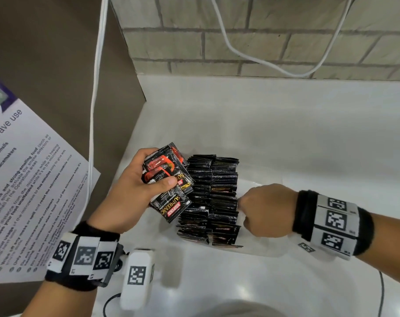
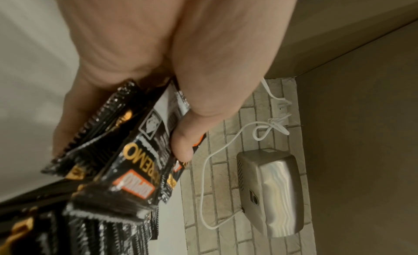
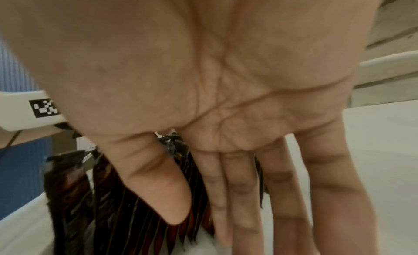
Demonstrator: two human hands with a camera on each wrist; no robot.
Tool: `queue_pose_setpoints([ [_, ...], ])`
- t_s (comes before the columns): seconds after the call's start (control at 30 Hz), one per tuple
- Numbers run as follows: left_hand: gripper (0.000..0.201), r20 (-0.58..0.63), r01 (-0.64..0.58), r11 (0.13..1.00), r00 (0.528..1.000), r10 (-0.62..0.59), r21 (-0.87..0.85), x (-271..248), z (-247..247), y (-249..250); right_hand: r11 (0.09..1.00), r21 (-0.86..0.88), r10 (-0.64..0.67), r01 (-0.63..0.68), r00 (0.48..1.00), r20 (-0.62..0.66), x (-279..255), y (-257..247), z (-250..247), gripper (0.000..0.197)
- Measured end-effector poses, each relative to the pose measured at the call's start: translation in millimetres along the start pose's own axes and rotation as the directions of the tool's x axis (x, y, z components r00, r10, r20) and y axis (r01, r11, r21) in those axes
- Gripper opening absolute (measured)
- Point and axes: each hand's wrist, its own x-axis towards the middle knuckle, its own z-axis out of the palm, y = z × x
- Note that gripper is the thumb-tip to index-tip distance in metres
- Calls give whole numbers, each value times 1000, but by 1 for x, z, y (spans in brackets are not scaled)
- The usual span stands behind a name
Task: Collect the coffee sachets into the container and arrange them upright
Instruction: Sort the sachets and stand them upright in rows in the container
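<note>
Gripping a bunch of sachets (image 1: 169, 181), the left hand (image 1: 135, 186) nears the rows (image 1: 211, 200). The right hand (image 1: 265, 209), fingers straight, braces them. Best slide the bunch in edge-down.

The black foil coffee sachets (image 1: 211, 200) stand in rows on the white desk (image 1: 285, 133). The printed paper notice (image 1: 23, 179) hangs left.

left hand (image 1: 135, 186) curled in a grip, right hand (image 1: 266, 210) flat, fingers straight

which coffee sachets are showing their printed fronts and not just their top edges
The bunch of sachets gripped in the left hand, fanned with red and Kopiko Supremo print visible. The rows of sachets beside the right hand show only their edges.
</note>
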Motion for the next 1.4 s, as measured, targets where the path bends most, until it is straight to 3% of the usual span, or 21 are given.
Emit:
queue_pose_setpoints([
  [0.1,55,-45,-37,999,998,36,-25,-6,-5,6,999,26,49,-47,996,-75,-6,15,-2,30],
  [0.2,54,-48,-43,993,998,38,-112,-12,-1,13,975,224,81,-12,950,-300,-17,27,-14,24],
  [0.27,54,-19,-17,981,1000,14,-196,-14,10,17,836,528,109,149,898,-426,-26,21,-30,19],
  [0.33,55,-1,14,967,1000,-15,-255,-14,24,21,600,739,134,308,871,-472,-33,5,-46,33],
  [0.4,59,-3,23,960,1000,-25,-278,-12,39,24,432,828,139,357,881,-452,-33,-12,-54,53],
  [0.47,61,-18,20,959,999,-26,-284,-10,50,27,371,853,130,367,889,-439,-26,-23,-54,69],
  [0.63,62,-23,55,942,998,-66,-331,-9,57,30,341,816,172,467,822,-542,-16,-23,-45,59],
  [0.77,53,26,130,904,991,-131,-407,-9,54,29,405,782,189,474,793,-579,-13,-16,-40,47],
  [1.03,49,111,226,840,974,-197,-493,-12,53,26,412,795,226,445,795,-562,-12,-5,-37,34],
  [1.23,29,114,284,788,957,-266,-546,-11,50,24,500,764,189,408,810,-556,-20,3,-37,37],
  [1.33,25,73,265,791,960,-270,-551,-10,48,23,487,764,267,423,761,-591,-25,8,-42,28],
  [1.4,25,24,235,815,965,-262,-529,-10,46,23,375,778,362,504,692,-624,-31,11,-49,20],
])
